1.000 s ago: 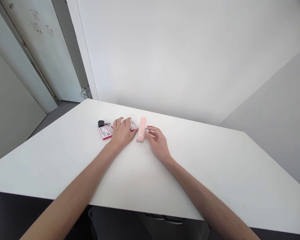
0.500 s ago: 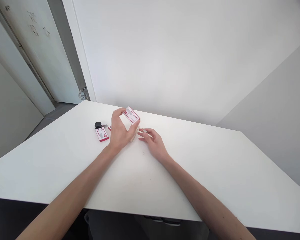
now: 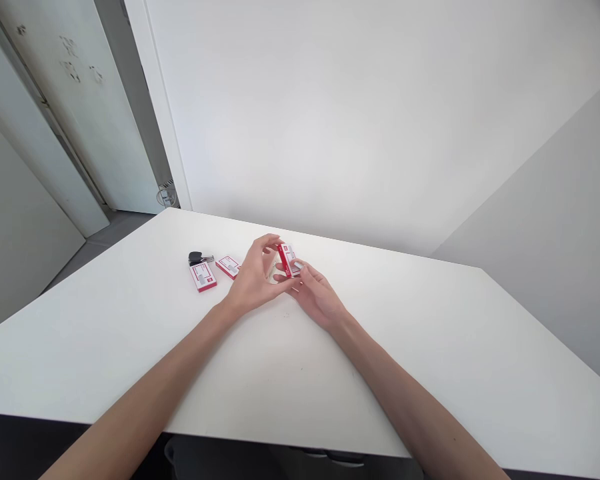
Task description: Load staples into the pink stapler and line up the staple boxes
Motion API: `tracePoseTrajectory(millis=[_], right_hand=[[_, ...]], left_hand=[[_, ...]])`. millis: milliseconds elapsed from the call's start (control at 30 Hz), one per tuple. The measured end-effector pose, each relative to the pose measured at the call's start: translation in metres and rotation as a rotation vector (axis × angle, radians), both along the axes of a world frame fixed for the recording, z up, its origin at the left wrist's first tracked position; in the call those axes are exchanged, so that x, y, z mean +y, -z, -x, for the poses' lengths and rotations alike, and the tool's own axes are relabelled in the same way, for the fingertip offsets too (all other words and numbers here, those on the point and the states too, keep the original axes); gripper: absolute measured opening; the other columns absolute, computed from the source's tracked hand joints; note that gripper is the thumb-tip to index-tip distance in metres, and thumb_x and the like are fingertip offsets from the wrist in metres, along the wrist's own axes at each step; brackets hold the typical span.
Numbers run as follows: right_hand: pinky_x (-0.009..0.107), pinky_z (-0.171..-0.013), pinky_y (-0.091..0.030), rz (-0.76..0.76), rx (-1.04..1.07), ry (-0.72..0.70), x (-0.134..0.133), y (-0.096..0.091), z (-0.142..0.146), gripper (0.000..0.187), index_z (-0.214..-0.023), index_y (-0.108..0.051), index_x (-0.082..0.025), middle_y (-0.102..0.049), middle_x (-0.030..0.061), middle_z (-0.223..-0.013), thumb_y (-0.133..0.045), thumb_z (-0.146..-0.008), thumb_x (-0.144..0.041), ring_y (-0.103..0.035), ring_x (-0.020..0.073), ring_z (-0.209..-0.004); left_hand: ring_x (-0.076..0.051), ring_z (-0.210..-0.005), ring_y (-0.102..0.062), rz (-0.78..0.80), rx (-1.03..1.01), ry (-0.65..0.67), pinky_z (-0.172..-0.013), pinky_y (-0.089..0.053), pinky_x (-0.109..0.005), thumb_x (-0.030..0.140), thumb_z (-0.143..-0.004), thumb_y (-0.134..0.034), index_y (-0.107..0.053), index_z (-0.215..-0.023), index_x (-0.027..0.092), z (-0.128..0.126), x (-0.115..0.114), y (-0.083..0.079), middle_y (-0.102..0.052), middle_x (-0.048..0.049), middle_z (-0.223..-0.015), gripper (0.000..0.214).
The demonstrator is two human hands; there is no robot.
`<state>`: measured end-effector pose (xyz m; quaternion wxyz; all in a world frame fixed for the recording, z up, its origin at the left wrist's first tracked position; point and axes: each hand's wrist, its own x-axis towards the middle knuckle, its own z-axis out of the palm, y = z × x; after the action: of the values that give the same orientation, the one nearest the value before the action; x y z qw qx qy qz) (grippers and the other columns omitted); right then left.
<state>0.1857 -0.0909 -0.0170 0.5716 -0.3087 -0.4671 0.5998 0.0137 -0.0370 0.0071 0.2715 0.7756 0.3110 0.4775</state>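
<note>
Above the middle of the table, both hands hold a small red-and-white cardboard box [image 3: 287, 259], tilted so its red side shows. My left hand [image 3: 257, 277] grips its left end between thumb and fingers. The thumb of my right hand [image 3: 317, 293] presses on the printed face, with its fingers behind. A pale beige object [image 3: 271, 270] lies just behind my left hand, mostly hidden. Left of my hands, a second box [image 3: 227, 265] of the same kind rests flat, partly covered by my left hand. A third box [image 3: 203, 277] lies farther left.
A small black-and-metal tool [image 3: 200, 257], perhaps a staple remover, lies against the far edge of the leftmost box. Tiny crumbs dot the white table [image 3: 260, 373] in front of my hands. A white wall [image 3: 330, 133] rises along the table's far edge.
My left hand has lowered the box and brought it right. My right hand has closed onto it, so both now hold it. The box has turned, its red side showing.
</note>
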Motion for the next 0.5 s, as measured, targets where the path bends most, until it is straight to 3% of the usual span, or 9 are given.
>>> tracePoseTrajectory(millis=[133,233,333,400,500], right_hand=[[0.048,-0.112,-0.053,0.042,0.141,-0.041,0.001,0.002,-0.003,0.044,-0.113,-0.074,-0.033,-0.077,0.0040,-0.127,-0.079,-0.087,-0.068,-0.073,0.0258,-0.116],[0.043,-0.108,-0.054,0.056,0.205,-0.146,0.000,0.003,-0.004,0.040,-0.111,-0.076,-0.033,-0.078,0.0026,-0.121,-0.083,-0.086,-0.063,-0.074,0.0229,-0.106],[0.041,-0.106,-0.054,0.058,0.235,-0.168,-0.001,0.002,-0.003,0.037,-0.110,-0.076,-0.033,-0.078,0.0012,-0.117,-0.085,-0.085,-0.060,-0.074,0.0217,-0.102],[0.039,-0.105,-0.054,0.067,0.244,-0.134,0.000,0.001,-0.003,0.036,-0.108,-0.075,-0.033,-0.078,0.0004,-0.115,-0.086,-0.085,-0.059,-0.074,0.0213,-0.102],[0.038,-0.100,-0.056,0.084,0.243,-0.064,0.001,0.001,-0.003,0.040,-0.108,-0.073,-0.034,-0.077,0.0002,-0.114,-0.086,-0.083,-0.061,-0.075,0.0210,-0.100]], left_hand=[[-0.025,-0.120,-0.067,0.224,-0.215,0.167,-0.103,-0.052,-0.041,0.049,-0.098,-0.069,-0.055,-0.130,0.025,-0.001,-0.002,-0.007,-0.068,-0.0112,-0.133,0.042],[-0.020,-0.095,-0.072,0.371,-0.261,0.262,-0.072,-0.055,-0.030,0.057,-0.100,-0.064,-0.057,-0.125,0.024,0.001,-0.001,-0.011,-0.074,-0.0099,-0.117,0.041],[-0.016,-0.075,-0.069,0.444,-0.257,0.276,-0.047,-0.037,-0.023,0.059,-0.094,-0.073,-0.058,-0.117,0.025,0.003,0.001,-0.014,-0.076,-0.0090,-0.114,0.044],[-0.015,-0.072,-0.068,0.450,-0.309,0.273,-0.047,-0.037,-0.023,0.059,-0.091,-0.077,-0.057,-0.111,0.025,0.004,0.003,-0.014,-0.077,-0.0096,-0.117,0.045],[-0.018,-0.080,-0.071,0.414,-0.370,0.233,-0.063,-0.052,-0.030,0.060,-0.090,-0.077,-0.060,-0.105,0.024,0.004,0.004,-0.014,-0.078,-0.0099,-0.112,0.043]])
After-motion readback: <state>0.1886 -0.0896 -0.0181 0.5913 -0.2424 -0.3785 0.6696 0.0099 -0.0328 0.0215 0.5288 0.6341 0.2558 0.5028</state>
